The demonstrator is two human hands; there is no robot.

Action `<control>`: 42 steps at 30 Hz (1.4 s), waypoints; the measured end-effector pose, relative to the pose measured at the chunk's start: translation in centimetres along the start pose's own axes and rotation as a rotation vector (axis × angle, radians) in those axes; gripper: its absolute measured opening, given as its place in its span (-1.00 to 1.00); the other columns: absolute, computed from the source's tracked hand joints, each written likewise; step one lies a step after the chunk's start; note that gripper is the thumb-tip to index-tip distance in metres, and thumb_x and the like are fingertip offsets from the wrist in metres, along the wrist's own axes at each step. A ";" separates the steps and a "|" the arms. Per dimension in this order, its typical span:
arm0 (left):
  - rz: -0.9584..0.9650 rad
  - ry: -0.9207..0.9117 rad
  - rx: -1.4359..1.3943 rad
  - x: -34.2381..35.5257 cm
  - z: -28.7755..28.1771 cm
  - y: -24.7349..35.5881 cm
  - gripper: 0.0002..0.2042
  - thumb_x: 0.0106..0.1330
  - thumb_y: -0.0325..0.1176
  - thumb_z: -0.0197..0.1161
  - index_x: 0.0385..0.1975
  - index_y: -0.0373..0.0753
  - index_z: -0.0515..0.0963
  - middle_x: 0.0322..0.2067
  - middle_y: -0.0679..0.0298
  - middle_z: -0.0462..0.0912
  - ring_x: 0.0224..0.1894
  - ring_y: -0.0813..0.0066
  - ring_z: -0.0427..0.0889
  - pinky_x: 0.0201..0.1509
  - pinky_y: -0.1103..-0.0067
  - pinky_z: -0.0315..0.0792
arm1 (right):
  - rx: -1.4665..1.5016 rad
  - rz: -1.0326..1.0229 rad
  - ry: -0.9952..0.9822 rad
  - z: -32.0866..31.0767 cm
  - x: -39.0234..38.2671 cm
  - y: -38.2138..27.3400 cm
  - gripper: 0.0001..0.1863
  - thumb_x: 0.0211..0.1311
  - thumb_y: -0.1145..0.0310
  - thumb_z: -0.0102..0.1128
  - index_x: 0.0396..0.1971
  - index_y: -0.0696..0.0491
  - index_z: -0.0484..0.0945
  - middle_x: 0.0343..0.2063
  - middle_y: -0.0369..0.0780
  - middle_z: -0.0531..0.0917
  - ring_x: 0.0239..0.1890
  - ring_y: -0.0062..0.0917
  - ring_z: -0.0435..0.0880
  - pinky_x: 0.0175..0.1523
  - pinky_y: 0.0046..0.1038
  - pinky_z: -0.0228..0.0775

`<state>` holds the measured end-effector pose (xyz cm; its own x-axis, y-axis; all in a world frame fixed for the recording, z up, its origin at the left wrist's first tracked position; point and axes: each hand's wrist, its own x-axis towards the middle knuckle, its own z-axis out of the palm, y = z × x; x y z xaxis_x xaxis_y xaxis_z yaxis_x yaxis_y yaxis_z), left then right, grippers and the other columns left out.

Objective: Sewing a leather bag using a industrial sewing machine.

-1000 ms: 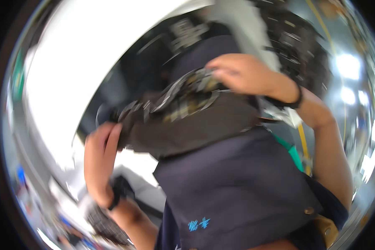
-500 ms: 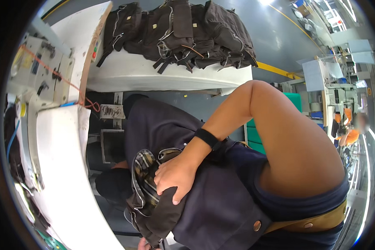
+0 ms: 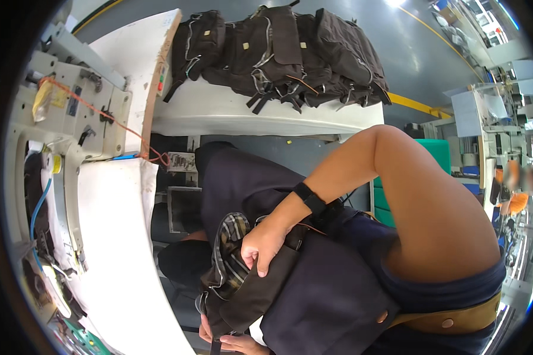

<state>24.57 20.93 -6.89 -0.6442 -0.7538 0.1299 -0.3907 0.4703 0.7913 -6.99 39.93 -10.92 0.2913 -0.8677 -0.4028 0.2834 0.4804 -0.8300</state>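
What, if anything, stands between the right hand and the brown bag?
Nothing visible: the right hand grips the brown bag at its open edge; the left hand holds its other end.

The white tabletop [image 3: 115,236] leaves passage between the brown bag [image 3: 260,290] and the obstructing machine [image 3: 69,189].

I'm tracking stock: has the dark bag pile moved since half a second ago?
No; judged against the white bench, the dark bag pile lies in the same place.
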 end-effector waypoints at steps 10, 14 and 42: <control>0.211 -0.045 0.210 5.2 1.5 5.8 -0.48 0.69 -0.16 -0.23 -0.21 -0.49 0.59 -0.28 0.02 0.67 -0.24 0.17 0.62 -0.13 0.33 0.48 | -0.444 -0.171 0.209 0.1 -4.4 -4.1 -0.73 0.38 0.24 0.25 -0.12 0.14 0.60 -0.27 -0.14 0.70 -0.17 -0.26 0.71 -0.06 -0.25 0.49; -0.042 0.083 0.138 5.2 0.8 5.4 -0.45 0.70 -0.13 -0.27 -0.32 -0.43 0.59 -0.41 0.04 0.65 -0.38 0.16 0.65 -0.31 0.39 0.51 | -0.679 -0.629 0.388 1.6 -6.0 -6.7 -0.77 0.44 0.27 0.16 -0.16 0.14 0.58 -0.34 -0.12 0.66 -0.24 -0.17 0.65 -0.12 -0.21 0.47; -0.286 0.228 0.075 6.0 1.0 6.9 -0.56 0.68 -0.14 -0.06 -0.02 -0.36 0.71 -0.48 0.38 0.62 -0.54 0.80 0.45 -0.55 0.79 0.36 | -1.169 -0.700 0.549 2.7 0.4 -6.8 -0.53 0.11 0.49 0.42 0.07 0.15 0.62 0.09 -0.15 0.64 0.16 -0.22 0.61 0.24 -0.24 0.43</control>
<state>17.34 20.14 -1.26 -0.3421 -0.9385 0.0459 -0.5863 0.2514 0.7701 -6.35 36.69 -4.43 -0.0436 -0.9420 0.3328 -0.7448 -0.1914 -0.6393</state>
